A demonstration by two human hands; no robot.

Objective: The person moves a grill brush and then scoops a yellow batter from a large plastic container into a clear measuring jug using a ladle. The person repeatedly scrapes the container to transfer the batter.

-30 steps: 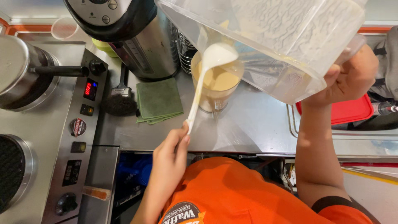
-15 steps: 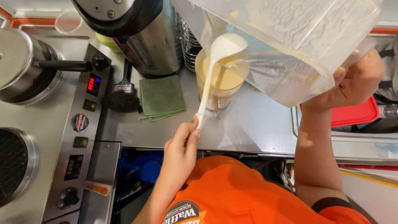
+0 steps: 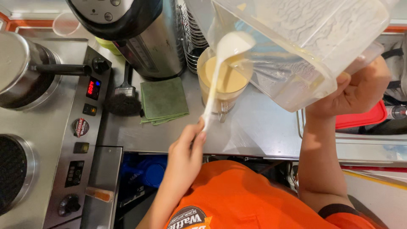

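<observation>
Holds the tub [image 3: 305,38] tipped over the cup [image 3: 220,106] with the right hand [image 3: 356,93], fingers wrapped under its near right corner, and pinches the end of the white spoon [image 3: 216,80] handle between thumb and fingertips of the left hand [image 3: 186,148]. Compared with a second ago, shows the spoon bowl shifted right and farther, up against the tub's lowered lip, and the left hand drawn in right beneath it. Shows pale batter now lying almost to the cup's rim, so reads as most of the tub's load already across, with only a thin film and streaks clinging to the clear walls. Leaves the cup standing in the middle of the steel counter [image 3: 263,131], just right of the green cloth [image 3: 163,99] and the black brush [image 3: 123,99], in front of the urn [image 3: 140,38]. Hides the far rim of the cup behind spoon and tub, so cannot tell whether any batter is falling at this instant. Cuts off the tub's top and far side at the frame edge, and covers most of the red lid [image 3: 364,118] at the right with the wrist.
</observation>
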